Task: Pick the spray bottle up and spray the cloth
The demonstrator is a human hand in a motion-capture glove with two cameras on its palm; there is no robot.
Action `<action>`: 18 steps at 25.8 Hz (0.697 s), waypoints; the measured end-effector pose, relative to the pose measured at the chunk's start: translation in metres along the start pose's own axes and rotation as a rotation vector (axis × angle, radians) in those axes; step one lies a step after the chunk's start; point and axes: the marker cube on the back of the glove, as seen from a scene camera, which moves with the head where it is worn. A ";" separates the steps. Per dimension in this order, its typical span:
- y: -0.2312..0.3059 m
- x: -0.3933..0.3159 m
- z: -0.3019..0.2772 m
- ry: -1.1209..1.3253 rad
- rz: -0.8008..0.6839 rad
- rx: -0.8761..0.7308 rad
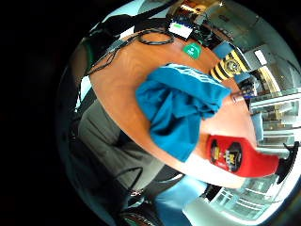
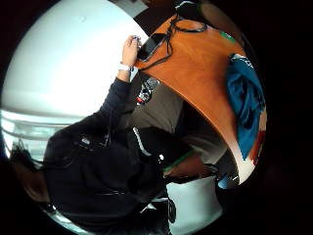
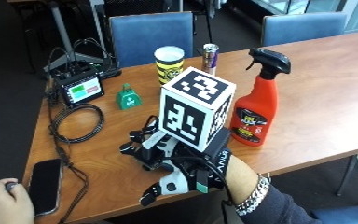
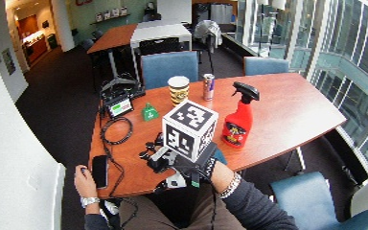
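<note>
Wooden worktop (image 3: 328,79) carrying everything, blue chairs (image 3: 151,35) behind it. Crumpled blue cloth (image 1: 181,108) lying on the worktop under the gloved right hand (image 3: 179,163), mostly hidden in the outside view. Red spray bottle (image 3: 257,109) with black trigger head standing upright just beside the cloth, apart from the hand, untouched. Right hand hovering palm down over the cloth, fingers (image 3: 151,193) stretched out and relaxed, gripping nothing. Yellow-and-black cup (image 3: 169,63) standing upright toward the far edge, contents not visible; slim can (image 3: 210,57) upright just beside it. Small device with a lit screen (image 3: 79,88) near the far left corner, black cable coil (image 3: 73,121) in front of it. Black phone (image 3: 44,185) flat near the front left edge, bare left hand (image 3: 6,204) just beside it. Small green bell (image 3: 127,97) between the screen device and the cup
</note>
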 end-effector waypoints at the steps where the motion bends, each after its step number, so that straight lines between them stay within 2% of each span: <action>1: 0.000 0.000 0.001 -0.001 0.001 -0.001; 18: 0.008 0.005 0.012 -0.002 0.043 -0.024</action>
